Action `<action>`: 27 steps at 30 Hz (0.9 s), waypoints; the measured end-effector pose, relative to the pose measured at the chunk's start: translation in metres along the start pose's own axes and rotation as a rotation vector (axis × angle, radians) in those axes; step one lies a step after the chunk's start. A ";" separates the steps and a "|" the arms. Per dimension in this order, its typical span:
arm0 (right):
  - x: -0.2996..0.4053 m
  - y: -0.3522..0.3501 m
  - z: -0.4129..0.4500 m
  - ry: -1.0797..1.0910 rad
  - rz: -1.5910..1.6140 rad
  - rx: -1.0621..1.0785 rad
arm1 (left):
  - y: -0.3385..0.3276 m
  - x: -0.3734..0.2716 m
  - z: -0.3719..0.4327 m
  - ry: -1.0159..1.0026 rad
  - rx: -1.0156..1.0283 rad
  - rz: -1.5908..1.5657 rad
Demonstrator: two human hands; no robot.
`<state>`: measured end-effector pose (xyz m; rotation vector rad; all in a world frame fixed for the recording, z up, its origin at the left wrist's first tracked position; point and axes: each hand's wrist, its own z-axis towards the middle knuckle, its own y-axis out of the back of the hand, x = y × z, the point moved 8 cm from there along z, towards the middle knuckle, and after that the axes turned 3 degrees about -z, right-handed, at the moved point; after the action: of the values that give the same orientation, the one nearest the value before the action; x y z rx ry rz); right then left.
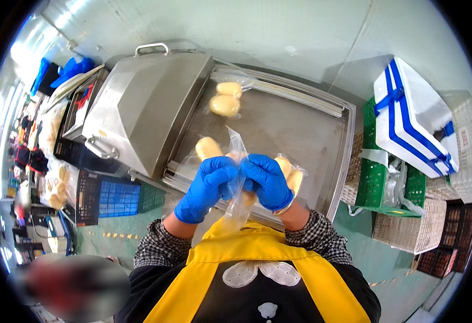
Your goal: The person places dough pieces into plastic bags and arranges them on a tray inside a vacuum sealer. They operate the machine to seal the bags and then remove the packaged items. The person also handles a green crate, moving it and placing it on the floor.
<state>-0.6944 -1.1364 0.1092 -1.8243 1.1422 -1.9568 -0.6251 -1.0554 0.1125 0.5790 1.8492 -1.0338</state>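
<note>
Both hands wear blue gloves and meet over the near edge of a steel vacuum-sealer bed (292, 125). A clear plastic bag (236, 212) is pinched between the fingers of my left hand (209, 185) and my right hand (266, 179). Pale yellow, rounded pieces show partly behind and below the fingers; whether they lie in this bag cannot be told. One pale oblong piece (208, 148) lies just beyond my left hand. Bagged pale pieces (294, 179) sit by my right hand. Farther back, another clear bag with two pale pieces (224, 105) rests at the bed's far left.
The machine's raised steel lid (151, 105) stands at the left. Right of the bed are a green plastic crate (371, 181), a white foam box with blue tape (405, 117) and a white basket (409, 230). A blue crate (119, 198) stands lower left. A blurred person is at lower left.
</note>
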 end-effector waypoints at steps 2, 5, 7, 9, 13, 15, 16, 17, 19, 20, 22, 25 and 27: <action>0.016 0.038 0.005 0.212 -0.064 -0.023 | -0.004 -0.003 0.013 -0.024 0.061 -0.054; 0.066 0.089 0.001 0.483 -0.365 -0.156 | -0.011 -0.008 0.029 -0.031 0.173 -0.197; 0.068 0.097 0.013 0.382 -0.519 0.035 | -0.026 -0.009 0.037 0.065 0.295 -0.170; 0.058 0.090 0.025 0.282 -0.721 0.304 | -0.045 -0.014 0.050 0.164 0.488 -0.156; 0.012 0.091 0.014 -0.155 -0.367 0.582 | -0.046 -0.016 0.086 -0.245 0.419 0.219; 0.008 0.101 0.009 -0.130 -0.115 0.325 | -0.035 -0.002 0.117 -0.239 0.363 0.457; 0.000 0.113 0.007 -0.166 0.015 0.179 | -0.025 0.011 0.140 -0.170 0.381 0.443; -0.011 0.130 0.003 -0.203 0.149 0.025 | -0.006 0.029 0.157 -0.029 0.298 0.180; -0.027 0.194 -0.003 -0.152 0.201 -0.092 | 0.031 0.054 0.172 0.242 -0.057 -0.220; -0.015 0.207 -0.003 -0.142 0.290 -0.211 | 0.057 0.055 0.167 0.235 -0.078 -0.202; -0.004 0.273 -0.004 -0.079 0.177 -0.478 | 0.128 0.067 0.145 0.077 -0.143 0.033; 0.019 0.352 0.005 0.091 -0.156 -0.721 | 0.204 0.075 0.106 -0.028 -0.466 0.430; 0.023 0.366 0.013 0.067 -0.342 -0.762 | 0.241 0.076 0.087 -0.067 -0.715 0.744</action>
<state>-0.8085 -1.4006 -0.1184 -2.4628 1.8945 -1.9014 -0.4417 -1.0009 -0.0747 0.6861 1.5840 0.1049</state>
